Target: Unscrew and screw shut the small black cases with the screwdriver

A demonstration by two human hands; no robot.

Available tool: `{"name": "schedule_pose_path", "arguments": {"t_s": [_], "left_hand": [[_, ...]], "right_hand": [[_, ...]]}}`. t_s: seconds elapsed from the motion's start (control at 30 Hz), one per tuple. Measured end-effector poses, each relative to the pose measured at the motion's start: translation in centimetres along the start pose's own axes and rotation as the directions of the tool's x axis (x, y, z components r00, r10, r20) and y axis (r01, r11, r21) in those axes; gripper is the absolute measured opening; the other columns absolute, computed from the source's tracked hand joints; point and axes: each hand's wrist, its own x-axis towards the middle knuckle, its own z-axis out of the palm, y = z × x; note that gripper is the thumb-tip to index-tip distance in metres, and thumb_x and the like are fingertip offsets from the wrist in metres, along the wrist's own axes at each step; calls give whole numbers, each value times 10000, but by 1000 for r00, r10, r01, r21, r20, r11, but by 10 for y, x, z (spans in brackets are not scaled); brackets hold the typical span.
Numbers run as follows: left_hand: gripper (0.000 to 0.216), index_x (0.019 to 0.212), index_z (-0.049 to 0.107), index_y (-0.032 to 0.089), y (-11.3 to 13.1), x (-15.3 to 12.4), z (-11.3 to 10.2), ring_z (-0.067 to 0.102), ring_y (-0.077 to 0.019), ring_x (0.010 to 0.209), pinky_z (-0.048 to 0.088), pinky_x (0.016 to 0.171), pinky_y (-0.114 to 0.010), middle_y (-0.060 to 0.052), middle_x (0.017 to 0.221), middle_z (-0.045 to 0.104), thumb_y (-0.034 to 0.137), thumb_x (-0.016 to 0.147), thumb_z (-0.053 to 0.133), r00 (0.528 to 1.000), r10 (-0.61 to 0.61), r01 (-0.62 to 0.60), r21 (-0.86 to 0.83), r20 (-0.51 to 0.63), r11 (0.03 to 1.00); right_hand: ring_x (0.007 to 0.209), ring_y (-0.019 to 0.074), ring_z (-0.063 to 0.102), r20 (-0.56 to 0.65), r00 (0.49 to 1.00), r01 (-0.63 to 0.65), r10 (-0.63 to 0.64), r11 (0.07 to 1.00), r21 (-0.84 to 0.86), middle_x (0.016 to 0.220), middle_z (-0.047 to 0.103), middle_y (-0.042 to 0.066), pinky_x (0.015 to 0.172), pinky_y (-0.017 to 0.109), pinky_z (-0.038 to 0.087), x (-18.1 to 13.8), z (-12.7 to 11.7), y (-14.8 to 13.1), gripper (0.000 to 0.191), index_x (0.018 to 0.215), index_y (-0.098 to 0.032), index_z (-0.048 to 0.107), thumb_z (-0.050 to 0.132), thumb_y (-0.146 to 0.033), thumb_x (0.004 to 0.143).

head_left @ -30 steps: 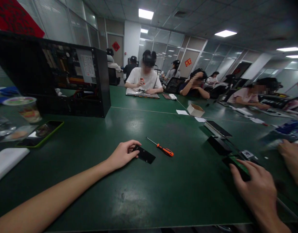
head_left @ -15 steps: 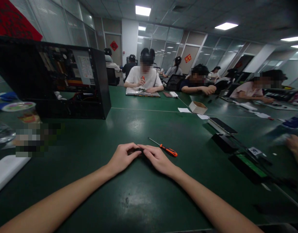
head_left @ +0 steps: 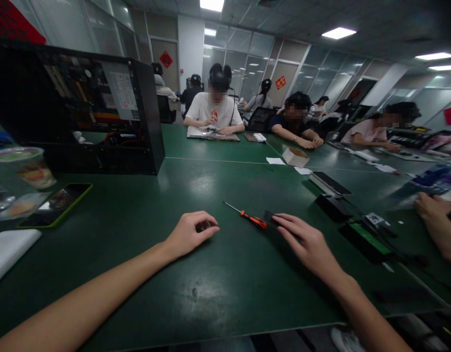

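Note:
My left hand rests on the green table with its fingers curled round toward the thumb. Something small and dark shows inside the curl, too shaded to name. Off to the right, my right hand holds a thin, flat black piece at its fingertips, low over the tabletop. Between the two hands lies a screwdriver with an orange and black handle, its shaft pointing away to the left. The black piece is just right of that handle; whether they touch I cannot tell.
An open black computer case stands at the left, with a plastic cup and a green-edged phone before it. At the right are a black box, a green circuit board, cables and another person's hand. Co-workers sit beyond.
My hands were together over a small dark object; now they are apart. The right hand has moved right, past the screwdriver, with the black piece. The left hand stays about where it was.

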Motion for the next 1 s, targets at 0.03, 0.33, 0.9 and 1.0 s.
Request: {"name": "schedule_pose_path", "arguments": {"t_s": [0.03,0.33,0.9,1.0], "left_hand": [[109,898,739,166,0,0,0,644,-154,744,493,699,-261,-33,853,722,260,913,685,1000,11,-11,3,17,1000],[229,867,734,165,-5,0,1,665,-149,753,478,722,-252,-32,835,725,273,992,575,989,101,-106,47,111,993],[274,848,733,170,-3,1,1,685,-150,746,489,723,-247,-32,820,732,262,1007,530,985,124,-135,79,122,988],[272,850,730,169,-3,0,1,680,-151,748,491,728,-252,-36,824,730,267,1007,532,981,135,-147,80,140,986]], "right_hand": [[1154,269,664,-61,998,-40,33,992,-118,1284,690,117,1006,437,523,-10,-16,22,384,1251,-217,710,497,-410,996],[1049,333,711,-426,840,-515,337,741,-430,1144,756,128,872,435,554,-86,-98,163,563,1072,-203,770,437,-594,842],[1125,356,685,-379,855,-514,355,678,-525,1347,672,137,893,463,570,-92,-73,147,663,1200,-145,729,342,-601,912],[1089,356,695,-330,814,-578,477,615,-536,1300,700,121,828,452,570,-88,-78,143,632,1246,-196,687,349,-600,898]]}}
